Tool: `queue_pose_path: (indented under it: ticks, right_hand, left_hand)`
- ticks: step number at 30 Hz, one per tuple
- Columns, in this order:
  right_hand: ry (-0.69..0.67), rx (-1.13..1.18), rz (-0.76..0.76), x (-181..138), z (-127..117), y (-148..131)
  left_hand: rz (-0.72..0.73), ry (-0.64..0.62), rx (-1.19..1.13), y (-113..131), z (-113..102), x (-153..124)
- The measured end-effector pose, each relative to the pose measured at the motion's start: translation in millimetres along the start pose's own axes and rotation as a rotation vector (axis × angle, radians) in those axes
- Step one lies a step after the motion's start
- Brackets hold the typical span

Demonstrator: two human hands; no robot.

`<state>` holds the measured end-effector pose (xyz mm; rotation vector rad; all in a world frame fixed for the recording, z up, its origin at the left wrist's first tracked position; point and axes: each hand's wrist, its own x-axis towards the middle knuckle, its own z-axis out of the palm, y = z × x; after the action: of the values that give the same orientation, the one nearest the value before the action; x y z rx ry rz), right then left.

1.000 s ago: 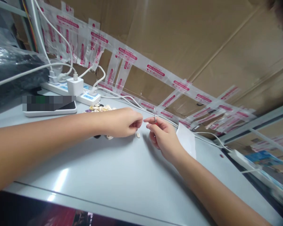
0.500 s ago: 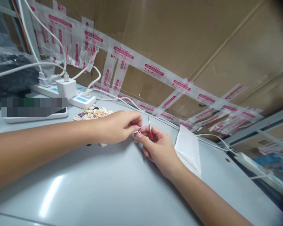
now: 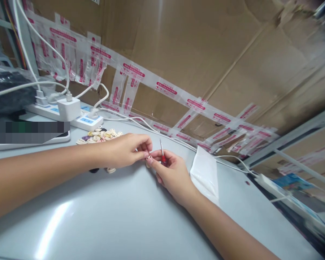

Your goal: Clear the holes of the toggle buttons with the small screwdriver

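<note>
My right hand (image 3: 173,173) is closed around a small screwdriver (image 3: 164,159) with a red handle, its metal shaft pointing up. Between the thumb and forefinger of that hand sits a small cream-coloured piece (image 3: 148,159), partly covered by the fingers. My left hand (image 3: 134,148) meets it from the left, thumb and forefinger pinched at the piece's edge; what they grip is too small to make out. Behind the left wrist lies a pile of small oval pieces (image 3: 104,135), mostly cream, with some purple, yellow and black. A black piece (image 3: 94,170) and a cream piece (image 3: 111,170) lie in front of the forearm.
On the grey table (image 3: 111,216), a white plastic bag (image 3: 205,175) lies right of my hands. A power strip (image 3: 88,122) with a white charger (image 3: 69,109) and cables stands at the back left, near a white-edged device (image 3: 29,142). Taped cardboard (image 3: 178,47) rises behind.
The view has shifted, so hands and table things appear further left. A thin white strip seen between my fingertips before no longer shows. Both hands keep their pinch close together.
</note>
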<state>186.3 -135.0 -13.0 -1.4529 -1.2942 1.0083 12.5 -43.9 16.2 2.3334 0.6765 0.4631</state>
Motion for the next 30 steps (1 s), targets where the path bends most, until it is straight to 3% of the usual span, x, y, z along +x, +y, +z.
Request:
queue_pose_path:
  ticks: [15,24,30]
  right_hand:
    - [0.020,-0.012,-0.037,-0.6,0.1,1.2]
    - [0.060,0.046,0.001,-3.2,-0.6,-0.8]
    - [0.059,0.104,0.007,-2.3,-1.5,-0.9]
  left_hand:
    - [0.020,0.013,0.016,4.6,-0.9,-0.1]
    - [0.018,0.197,0.055,15.0,8.4,-2.2]
    - [0.142,0.297,0.195,10.3,13.2,-0.7]
